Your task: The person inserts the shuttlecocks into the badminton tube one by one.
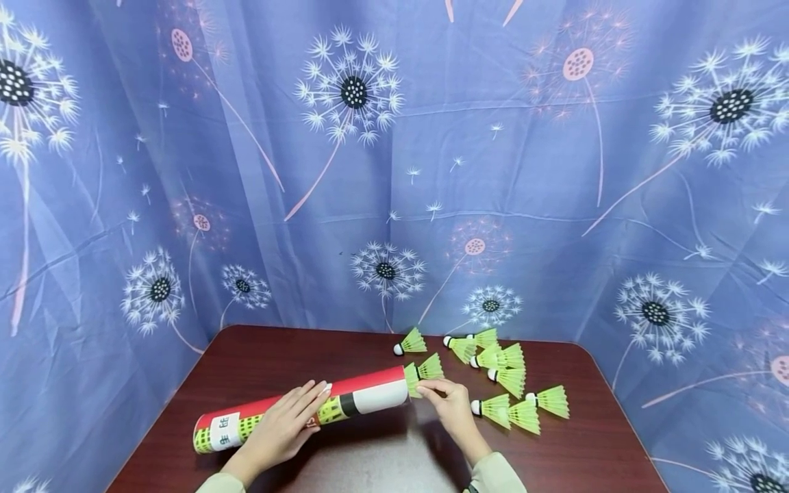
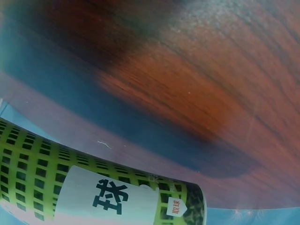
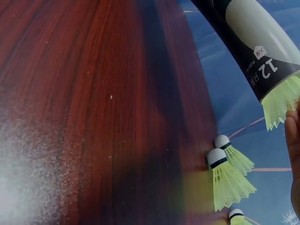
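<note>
A printed shuttlecock tube [image 1: 379,397] in red, white and yellow-green lies slantwise on the table, its mouth toward the right. My left hand [image 1: 285,419] grips it near the middle, fingers over the top and thumb on the near side. At the mouth my right hand [image 1: 451,411] pinches the skirt edge of a yellow shuttlecock [image 1: 410,378]. The cork of that shuttlecock is hidden inside the tube. In the right wrist view its skirt [image 3: 277,105] sticks out of the mouth, with my fingers [image 3: 291,126] at its rim. The left wrist view shows the tube's far end [image 2: 187,201].
Just behind the mouth lies another shuttlecock [image 1: 430,367], with a lone one [image 1: 411,342] farther back. Several shuttlecocks [image 1: 508,378] are grouped at the back right, and more [image 1: 493,409] lie right of my right hand. A blue dandelion-print curtain [image 1: 394,171] surrounds the dark wooden table [image 1: 592,438].
</note>
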Motion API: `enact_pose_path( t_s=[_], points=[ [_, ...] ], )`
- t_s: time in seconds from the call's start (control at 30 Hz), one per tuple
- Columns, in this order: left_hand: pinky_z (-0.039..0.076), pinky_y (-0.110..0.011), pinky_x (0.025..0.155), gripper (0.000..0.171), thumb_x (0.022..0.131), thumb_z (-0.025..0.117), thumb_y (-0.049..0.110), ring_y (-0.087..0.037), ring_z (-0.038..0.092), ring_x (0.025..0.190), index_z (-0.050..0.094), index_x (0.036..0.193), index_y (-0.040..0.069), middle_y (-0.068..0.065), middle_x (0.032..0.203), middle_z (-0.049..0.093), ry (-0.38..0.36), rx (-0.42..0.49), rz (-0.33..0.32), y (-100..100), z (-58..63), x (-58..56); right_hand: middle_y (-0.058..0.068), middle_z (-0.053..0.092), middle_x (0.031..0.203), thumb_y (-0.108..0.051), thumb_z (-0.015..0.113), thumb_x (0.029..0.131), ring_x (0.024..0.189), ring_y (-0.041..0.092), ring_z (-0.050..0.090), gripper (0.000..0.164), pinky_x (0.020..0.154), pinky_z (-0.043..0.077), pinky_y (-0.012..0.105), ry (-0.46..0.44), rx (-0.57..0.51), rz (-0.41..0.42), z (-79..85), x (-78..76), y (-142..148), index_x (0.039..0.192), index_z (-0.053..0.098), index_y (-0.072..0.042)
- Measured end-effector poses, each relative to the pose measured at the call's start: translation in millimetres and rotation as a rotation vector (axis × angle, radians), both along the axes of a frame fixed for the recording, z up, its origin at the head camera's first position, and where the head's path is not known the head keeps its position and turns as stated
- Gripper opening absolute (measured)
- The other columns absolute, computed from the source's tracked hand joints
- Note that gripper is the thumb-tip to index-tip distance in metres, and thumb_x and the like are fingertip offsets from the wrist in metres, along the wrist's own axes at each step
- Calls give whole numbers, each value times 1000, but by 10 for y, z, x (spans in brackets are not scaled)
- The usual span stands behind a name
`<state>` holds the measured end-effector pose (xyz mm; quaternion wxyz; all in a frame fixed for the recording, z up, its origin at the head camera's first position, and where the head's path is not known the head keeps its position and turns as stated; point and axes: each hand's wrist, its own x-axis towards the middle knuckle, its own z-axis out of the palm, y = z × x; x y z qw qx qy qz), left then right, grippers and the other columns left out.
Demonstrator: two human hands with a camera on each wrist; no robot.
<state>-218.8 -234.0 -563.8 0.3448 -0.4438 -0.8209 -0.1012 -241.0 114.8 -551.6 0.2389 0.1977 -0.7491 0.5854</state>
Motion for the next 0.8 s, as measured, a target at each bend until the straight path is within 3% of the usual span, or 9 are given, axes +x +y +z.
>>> enact_pose_path(
  t_s=[0.2,0.27,0.47,0.67,0.8],
  points=[
    [39,-41,104,51,99,47,33,-35,51,125,51,137,-2,-14,145,46,-11,4,-12,9,-6,11,14,72,78,9,74,74,76,20,68,8,66,53,17,-8,33,-5,261,181,-85,81,75,5],
    [43,-45,98,52,99,47,34,-35,50,125,51,137,-2,-13,145,45,-13,-1,-11,10,-4,16,15,72,79,10,73,74,76,21,69,8,66,53,17,-2,42,0,266,189,-95,81,75,6],
    [44,-48,94,51,101,42,35,-35,50,126,52,136,-2,-14,145,46,-8,4,-8,14,14,14,16,72,81,11,72,76,76,23,69,8,65,54,18,3,63,22,283,189,-133,82,74,6],
    [39,-42,105,50,100,45,33,-35,50,125,52,136,-2,-14,144,47,7,11,-13,13,13,-2,14,69,72,14,69,76,67,11,62,11,59,53,19,-6,58,76,270,161,-162,82,73,7],
    [42,-45,99,50,101,43,33,-35,51,125,52,135,-2,-14,144,47,12,13,-11,8,1,-5,14,68,71,16,68,77,67,6,59,10,58,53,20,8,53,100,256,148,-182,82,72,8]
  ],
)
